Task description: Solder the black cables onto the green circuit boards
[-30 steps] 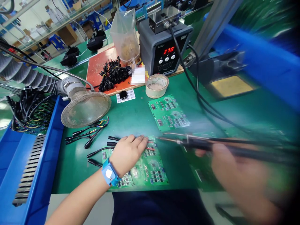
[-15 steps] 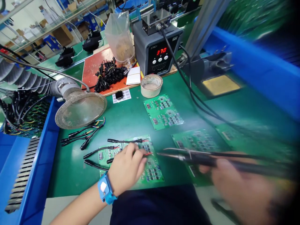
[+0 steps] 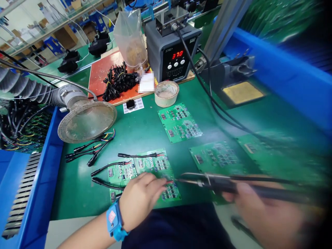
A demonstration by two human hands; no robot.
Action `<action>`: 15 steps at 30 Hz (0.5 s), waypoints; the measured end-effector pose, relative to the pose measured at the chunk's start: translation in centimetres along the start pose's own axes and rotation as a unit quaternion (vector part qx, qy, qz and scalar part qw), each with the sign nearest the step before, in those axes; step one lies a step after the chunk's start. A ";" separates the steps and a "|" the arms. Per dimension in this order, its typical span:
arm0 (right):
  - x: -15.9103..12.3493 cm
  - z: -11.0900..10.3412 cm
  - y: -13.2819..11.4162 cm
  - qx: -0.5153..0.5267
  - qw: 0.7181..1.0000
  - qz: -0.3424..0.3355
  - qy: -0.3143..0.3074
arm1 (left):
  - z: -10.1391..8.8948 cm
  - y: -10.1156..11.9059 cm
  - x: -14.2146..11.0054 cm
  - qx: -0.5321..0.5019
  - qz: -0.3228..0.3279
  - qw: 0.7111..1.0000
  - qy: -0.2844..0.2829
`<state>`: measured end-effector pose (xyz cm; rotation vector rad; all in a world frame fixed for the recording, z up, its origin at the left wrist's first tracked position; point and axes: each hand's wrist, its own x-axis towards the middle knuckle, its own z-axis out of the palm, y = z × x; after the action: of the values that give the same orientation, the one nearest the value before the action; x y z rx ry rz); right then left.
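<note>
My left hand point(image 3: 141, 199), wearing a blue wrist strap point(image 3: 114, 221), is closed on a black cable whose red wire end point(image 3: 169, 182) pokes out past the fingertips. Beneath it lies a green circuit board panel point(image 3: 140, 164), partly covered by the hand. Black cables point(image 3: 137, 155) with red wire ends rest across this panel. My right hand point(image 3: 264, 207), blurred, grips a soldering iron point(image 3: 228, 185). The iron's tip is close to the red wire end; I cannot tell whether they touch. A thin, curved metal piece runs alongside the iron's tip.
More circuit boards point(image 3: 178, 122) lie ahead and to the right. Loose cables point(image 3: 89, 152) sit below a fume extraction hood point(image 3: 86, 121). Behind are a tape roll point(image 3: 166, 98), a soldering station point(image 3: 172, 52) reading 370 and a cable bundle point(image 3: 118, 83). A yellow sponge point(image 3: 242, 92) is at right.
My left hand has shifted slightly down and right over the panel with the red wire end. The soldering iron's tip has moved lower, keeping near that wire.
</note>
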<state>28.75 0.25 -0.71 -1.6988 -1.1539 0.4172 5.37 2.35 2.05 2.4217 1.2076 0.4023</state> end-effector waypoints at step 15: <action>0.5 0.4 -1.5 -0.035 0.985 -0.163 -0.041 | 0.9 0.2 -0.2 0.011 -0.063 0.997 -0.037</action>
<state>27.97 0.94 0.57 -1.5270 -1.4921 0.2458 5.79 1.86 1.39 2.3419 1.3299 0.2591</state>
